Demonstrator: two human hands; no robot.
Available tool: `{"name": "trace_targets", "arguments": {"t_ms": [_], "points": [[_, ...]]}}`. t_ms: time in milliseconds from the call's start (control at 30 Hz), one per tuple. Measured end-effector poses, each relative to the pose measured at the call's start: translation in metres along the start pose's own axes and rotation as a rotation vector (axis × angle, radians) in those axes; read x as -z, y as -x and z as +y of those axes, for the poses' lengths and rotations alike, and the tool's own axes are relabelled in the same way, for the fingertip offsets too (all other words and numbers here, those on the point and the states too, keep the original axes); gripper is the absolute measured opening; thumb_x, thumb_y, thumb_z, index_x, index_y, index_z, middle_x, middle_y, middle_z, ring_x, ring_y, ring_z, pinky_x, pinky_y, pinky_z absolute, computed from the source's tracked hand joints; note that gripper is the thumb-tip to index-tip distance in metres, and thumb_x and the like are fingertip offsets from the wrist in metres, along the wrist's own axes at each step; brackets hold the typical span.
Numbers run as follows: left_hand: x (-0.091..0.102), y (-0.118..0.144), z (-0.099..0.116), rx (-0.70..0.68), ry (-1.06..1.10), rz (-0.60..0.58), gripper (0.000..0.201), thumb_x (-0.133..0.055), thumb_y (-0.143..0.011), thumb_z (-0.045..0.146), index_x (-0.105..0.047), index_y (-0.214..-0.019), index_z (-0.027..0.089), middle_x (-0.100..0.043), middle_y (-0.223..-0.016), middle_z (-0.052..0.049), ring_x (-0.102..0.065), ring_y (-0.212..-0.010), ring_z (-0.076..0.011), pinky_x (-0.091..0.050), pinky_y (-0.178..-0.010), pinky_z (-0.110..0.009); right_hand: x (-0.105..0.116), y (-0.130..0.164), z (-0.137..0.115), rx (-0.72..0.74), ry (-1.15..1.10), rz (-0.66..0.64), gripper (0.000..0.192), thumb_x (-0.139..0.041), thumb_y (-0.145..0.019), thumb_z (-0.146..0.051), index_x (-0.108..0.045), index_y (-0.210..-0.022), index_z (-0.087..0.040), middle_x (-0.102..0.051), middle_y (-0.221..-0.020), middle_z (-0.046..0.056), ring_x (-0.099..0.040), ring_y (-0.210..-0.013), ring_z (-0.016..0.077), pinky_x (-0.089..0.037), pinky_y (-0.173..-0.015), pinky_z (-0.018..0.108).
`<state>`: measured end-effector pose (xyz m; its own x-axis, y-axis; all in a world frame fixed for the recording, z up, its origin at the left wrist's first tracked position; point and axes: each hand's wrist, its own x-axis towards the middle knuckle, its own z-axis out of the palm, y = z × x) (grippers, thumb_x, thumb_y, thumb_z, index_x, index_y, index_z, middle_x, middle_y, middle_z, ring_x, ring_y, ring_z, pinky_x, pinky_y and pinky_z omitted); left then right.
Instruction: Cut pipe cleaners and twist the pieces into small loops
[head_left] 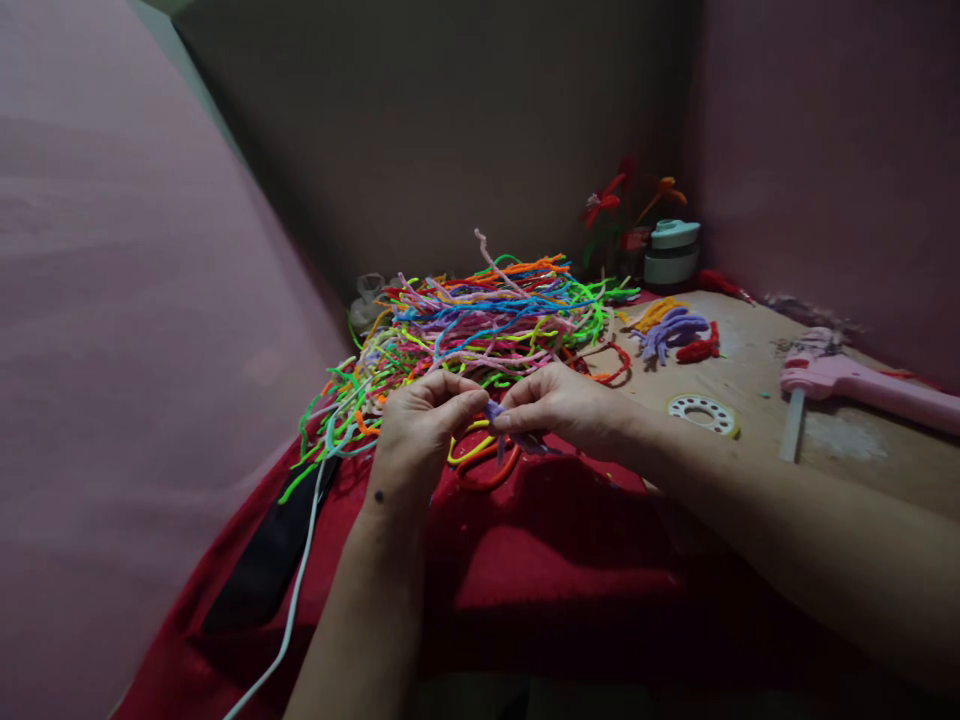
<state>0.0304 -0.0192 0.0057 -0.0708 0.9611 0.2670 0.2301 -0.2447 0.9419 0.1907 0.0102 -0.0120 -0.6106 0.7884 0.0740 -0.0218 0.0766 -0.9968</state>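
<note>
Large multicoloured pipe cleaner heap (480, 315) lies on red cloth (555, 560). In front of it, left hand (417, 428) and right hand (559, 405) each pinch a small purple pipe cleaner piece (495, 412) between fingertips.

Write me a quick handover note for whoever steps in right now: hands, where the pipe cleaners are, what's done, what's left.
Left hand: pinching one end of a small purple pipe cleaner piece.
Right hand: pinching the other end, fingertips nearly meeting the left's.
Both are over the red cloth, just in front of the big pile of mixed-colour pipe cleaners.
Done: small bundles of yellow, purple and red pieces lie on the table; finished flowers stand at the back.
Left: the purple piece looks only partly shaped. The pink glue gun and white ring lie untouched to the right.
</note>
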Motion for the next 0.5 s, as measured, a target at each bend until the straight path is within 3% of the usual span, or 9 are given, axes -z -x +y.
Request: {"name": "trace_targets", "arguments": {"t_ms": [200, 267, 367, 500], "points": [[-0.002, 0.001, -0.001, 0.049, 0.001, -0.118, 0.016, -0.066, -0.071, 0.029, -0.066, -0.069, 0.013, -0.054, -0.051, 0.003, -0.041, -0.044, -0.0054, -0.029, -0.043, -0.018, -0.003, 0.000, 0.000, -0.015, 0.039, 0.095, 0.022, -0.060, -0.070, -0.019, -0.054, -0.050, -0.013, -0.047, -0.041, -0.003, -0.037, -0.038, 0.0047, -0.026, -0.042, 0.021], [-0.005, 0.003, 0.000, 0.005, -0.028, -0.072, 0.014, -0.065, -0.071, 0.026, -0.065, -0.066, 0.013, -0.052, -0.050, 0.003, -0.040, -0.045, -0.0059, -0.030, -0.044, -0.019, -0.004, 0.000, -0.001, -0.008, 0.037, 0.088, 0.023, -0.060, -0.070, -0.019, -0.053, -0.049, -0.013, -0.047, -0.040, -0.003, -0.037, -0.037, 0.0044, -0.026, -0.041, 0.021], [-0.012, 0.008, 0.001, -0.156, -0.110, 0.058, 0.010, -0.062, -0.073, 0.022, -0.064, -0.065, 0.016, -0.058, -0.057, 0.001, -0.047, -0.051, -0.0089, -0.037, -0.051, -0.021, -0.004, -0.001, -0.001, -0.004, 0.003, 0.062, 0.023, -0.060, -0.070, -0.018, -0.053, -0.048, -0.014, -0.048, -0.039, -0.003, -0.040, -0.036, 0.0058, -0.029, -0.041, 0.021], [-0.017, 0.015, -0.003, -0.533, -0.423, 0.133, 0.008, -0.062, -0.075, 0.021, -0.066, -0.068, 0.021, -0.064, -0.074, -0.003, -0.056, -0.071, -0.0150, -0.043, -0.073, -0.026, -0.004, -0.002, 0.001, -0.041, -0.075, 0.078, 0.023, -0.062, -0.067, -0.017, -0.053, -0.046, -0.014, -0.047, -0.037, -0.002, -0.039, -0.035, 0.0067, -0.028, -0.040, 0.023]]}}
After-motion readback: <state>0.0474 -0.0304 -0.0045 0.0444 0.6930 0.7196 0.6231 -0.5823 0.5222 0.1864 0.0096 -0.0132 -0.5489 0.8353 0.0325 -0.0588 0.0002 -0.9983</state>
